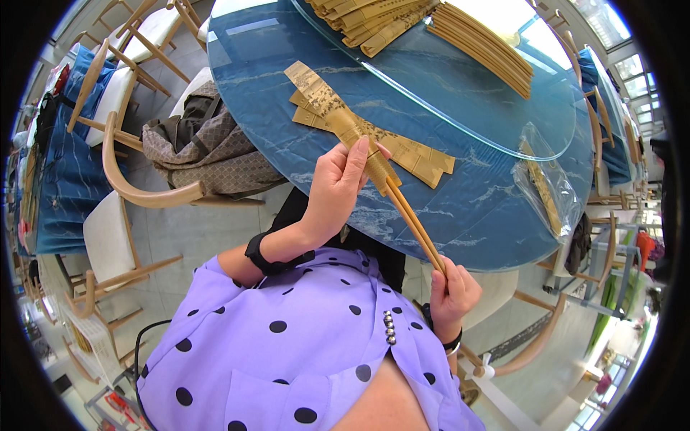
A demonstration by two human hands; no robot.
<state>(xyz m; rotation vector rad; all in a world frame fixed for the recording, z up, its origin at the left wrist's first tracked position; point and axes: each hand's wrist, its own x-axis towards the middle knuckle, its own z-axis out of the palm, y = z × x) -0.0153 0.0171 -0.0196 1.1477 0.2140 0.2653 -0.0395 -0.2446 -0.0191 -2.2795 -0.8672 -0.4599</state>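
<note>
My left hand (334,183) is closed round a tan printed paper chopstick sleeve (316,87), thumb on top. A pair of wooden chopsticks (415,226) sticks out of the sleeve's lower end, toward the right. Their far ends are pinched between the thumb and fingers of my right hand (456,294), just past the table's near edge. Under the held sleeve, further flat paper sleeves (424,161) lie crossed on the blue marbled table (262,108). How far the chopsticks reach inside the sleeve is hidden.
A glass turntable (460,118) covers the table's far part and bears a fanned pile of sleeves (374,25) and a neat row of them (481,47). A clear plastic bag (553,190) with a sleeve inside lies right. A patterned bag (208,144) rests on the wooden chair left.
</note>
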